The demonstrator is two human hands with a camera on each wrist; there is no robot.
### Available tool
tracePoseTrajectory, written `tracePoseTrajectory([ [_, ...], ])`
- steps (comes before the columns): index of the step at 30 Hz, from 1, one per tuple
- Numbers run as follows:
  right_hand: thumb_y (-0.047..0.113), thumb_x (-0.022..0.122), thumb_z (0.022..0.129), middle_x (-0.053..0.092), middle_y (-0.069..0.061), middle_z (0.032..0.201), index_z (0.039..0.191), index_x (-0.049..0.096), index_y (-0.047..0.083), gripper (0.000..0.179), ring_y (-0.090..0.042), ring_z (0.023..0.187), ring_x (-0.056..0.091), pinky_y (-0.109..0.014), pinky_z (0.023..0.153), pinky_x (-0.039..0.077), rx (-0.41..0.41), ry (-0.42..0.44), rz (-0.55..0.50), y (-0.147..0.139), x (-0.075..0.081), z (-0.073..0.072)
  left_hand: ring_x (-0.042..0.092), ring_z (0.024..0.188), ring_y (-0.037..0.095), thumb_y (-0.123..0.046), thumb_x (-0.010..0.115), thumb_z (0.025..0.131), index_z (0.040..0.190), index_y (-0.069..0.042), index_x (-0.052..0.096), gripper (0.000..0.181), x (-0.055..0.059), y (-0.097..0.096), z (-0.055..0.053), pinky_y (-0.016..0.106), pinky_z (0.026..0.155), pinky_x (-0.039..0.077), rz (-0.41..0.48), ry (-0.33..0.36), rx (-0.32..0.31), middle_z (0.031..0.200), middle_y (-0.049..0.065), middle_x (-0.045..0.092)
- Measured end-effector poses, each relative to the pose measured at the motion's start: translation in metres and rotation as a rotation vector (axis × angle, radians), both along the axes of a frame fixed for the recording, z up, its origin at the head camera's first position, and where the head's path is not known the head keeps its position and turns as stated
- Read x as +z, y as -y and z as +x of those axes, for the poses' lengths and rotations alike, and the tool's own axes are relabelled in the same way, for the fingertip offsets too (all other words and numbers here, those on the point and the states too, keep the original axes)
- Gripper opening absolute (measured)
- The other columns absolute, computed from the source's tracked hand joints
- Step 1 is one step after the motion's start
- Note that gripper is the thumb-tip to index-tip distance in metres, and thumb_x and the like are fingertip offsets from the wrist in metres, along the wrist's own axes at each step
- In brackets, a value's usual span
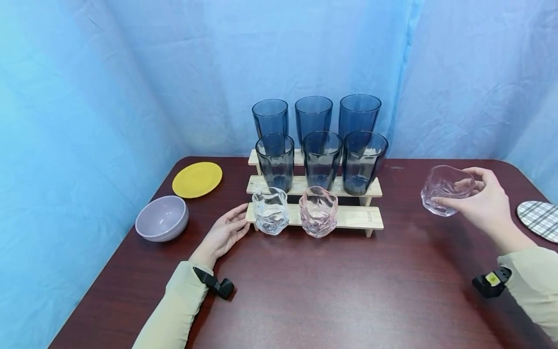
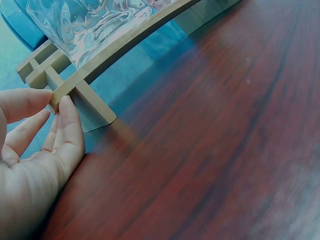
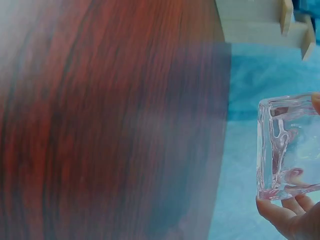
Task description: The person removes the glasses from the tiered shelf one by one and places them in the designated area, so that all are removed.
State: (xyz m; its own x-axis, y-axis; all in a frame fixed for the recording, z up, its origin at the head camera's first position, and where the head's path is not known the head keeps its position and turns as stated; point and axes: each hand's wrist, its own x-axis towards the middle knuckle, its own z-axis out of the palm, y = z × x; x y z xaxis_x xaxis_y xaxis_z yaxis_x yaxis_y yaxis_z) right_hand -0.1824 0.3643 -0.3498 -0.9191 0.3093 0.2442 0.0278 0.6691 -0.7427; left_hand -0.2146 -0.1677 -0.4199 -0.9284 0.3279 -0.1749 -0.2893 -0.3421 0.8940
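My right hand [image 1: 486,198] grips a clear, faintly pink glass [image 1: 444,191] of wavy shape, raised over the right side of the table. In the right wrist view that glass [image 3: 287,147] lies sideways in the picture between thumb and fingers. With thumb and fingertips my left hand [image 1: 224,232] pinches the left end of the lowest step of a wooden tiered rack [image 1: 355,217]; the left wrist view shows the fingers [image 2: 70,117] at the board's corner. On this step stand a clear wavy glass [image 1: 271,213] and a pink wavy glass [image 1: 318,213].
Several tall blue-grey glasses [image 1: 322,160] fill the rack's two upper steps. Left on the table [image 1: 296,291] are a yellow plate [image 1: 197,180] and a lilac bowl [image 1: 161,218]. A checked round mat [image 1: 540,220] lies at the right edge. Blue cloth [image 1: 196,72] hangs behind.
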Motion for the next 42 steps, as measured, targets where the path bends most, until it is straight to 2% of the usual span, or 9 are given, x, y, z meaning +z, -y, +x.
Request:
tracePoseTrajectory([
  [13, 0.045, 0.081, 0.069, 0.039, 0.026, 0.085, 0.133, 0.035, 0.018, 0.084, 0.014, 0.079, 0.031, -0.021, 0.068, 0.032, -0.155, 0.077, 0.072, -0.026, -0.009, -0.015, 0.058, 0.092, 0.005, 0.008, 0.037, 0.097, 0.151, -0.003, 0.017, 0.058, 0.001, 0.0, 0.001, 0.017, 0.079, 0.049, 0.01, 0.005, 0.0, 0.11, 0.0, 0.053],
  [16, 0.047, 0.08, 0.069, 0.044, 0.013, 0.093, 0.138, 0.032, 0.009, 0.092, -0.002, 0.087, 0.04, -0.03, 0.072, 0.036, -0.178, 0.101, 0.095, -0.031, -0.013, -0.019, 0.058, 0.092, 0.005, 0.008, 0.037, 0.097, 0.15, -0.002, 0.017, 0.058, 0.0, 0.0, 0.001, 0.017, 0.079, 0.049, 0.009, 0.003, -0.001, 0.11, -0.001, 0.054],
  [19, 0.045, 0.079, 0.071, 0.048, -0.006, 0.102, 0.142, 0.027, 0.002, 0.098, -0.027, 0.101, 0.044, -0.045, 0.078, 0.04, -0.19, 0.107, 0.086, -0.038, -0.018, -0.022, 0.059, 0.092, 0.005, 0.008, 0.037, 0.097, 0.15, -0.002, 0.017, 0.058, -0.001, 0.0, 0.001, 0.016, 0.079, 0.049, 0.009, -0.002, -0.008, 0.11, -0.001, 0.054],
  [23, 0.046, 0.078, 0.071, 0.048, -0.013, 0.107, 0.142, 0.027, 0.002, 0.098, -0.037, 0.109, 0.041, -0.051, 0.08, 0.04, -0.207, 0.104, 0.093, -0.046, -0.026, -0.026, 0.058, 0.092, 0.005, 0.008, 0.037, 0.097, 0.15, -0.001, 0.017, 0.058, -0.002, 0.001, 0.0, 0.016, 0.079, 0.049, 0.01, -0.013, -0.011, 0.109, -0.002, 0.055],
  [29, 0.041, 0.08, 0.071, 0.047, -0.018, 0.108, 0.139, 0.029, -0.002, 0.095, -0.018, 0.09, 0.045, -0.026, 0.068, 0.034, -0.206, 0.108, 0.112, -0.055, -0.027, -0.027, 0.058, 0.092, 0.005, 0.007, 0.038, 0.097, 0.15, -0.002, 0.017, 0.058, -0.001, 0.001, -0.001, 0.016, 0.079, 0.049, 0.009, -0.013, -0.008, 0.11, -0.002, 0.055],
  [32, 0.039, 0.079, 0.073, 0.047, -0.02, 0.106, 0.139, 0.029, -0.004, 0.093, -0.009, 0.081, 0.04, -0.026, 0.066, 0.034, -0.19, 0.123, 0.133, -0.058, -0.025, -0.024, 0.058, 0.092, 0.005, 0.008, 0.037, 0.097, 0.15, -0.002, 0.017, 0.058, -0.001, 0.0, 0.0, 0.016, 0.079, 0.049, 0.014, -0.009, -0.006, 0.11, -0.002, 0.055],
  [37, 0.037, 0.076, 0.076, 0.044, -0.027, 0.11, 0.14, 0.026, -0.007, 0.091, -0.029, 0.087, 0.042, -0.045, 0.075, 0.042, -0.176, 0.142, 0.137, -0.061, -0.026, -0.022, 0.059, 0.09, 0.005, 0.009, 0.039, 0.096, 0.15, -0.002, 0.017, 0.06, 0.001, 0.0, 0.0, 0.017, 0.079, 0.049, 0.022, 0.006, 0.003, 0.107, -0.001, 0.055],
  [40, 0.036, 0.075, 0.078, 0.043, -0.03, 0.111, 0.14, 0.023, -0.008, 0.092, -0.036, 0.089, 0.04, -0.059, 0.085, 0.038, -0.176, 0.149, 0.113, -0.064, -0.029, -0.022, 0.059, 0.09, 0.005, 0.008, 0.039, 0.096, 0.151, -0.003, 0.018, 0.06, 0.001, 0.0, 0.0, 0.017, 0.079, 0.05, 0.019, 0.012, 0.005, 0.107, -0.001, 0.054],
  [42, 0.036, 0.074, 0.079, 0.043, -0.031, 0.112, 0.142, 0.021, -0.008, 0.093, -0.038, 0.091, 0.04, -0.061, 0.087, 0.038, -0.175, 0.158, 0.1, -0.066, -0.029, -0.022, 0.059, 0.09, 0.006, 0.008, 0.039, 0.096, 0.151, -0.003, 0.018, 0.06, 0.001, 0.0, 0.0, 0.017, 0.079, 0.05, 0.018, 0.012, 0.003, 0.108, -0.001, 0.054],
])
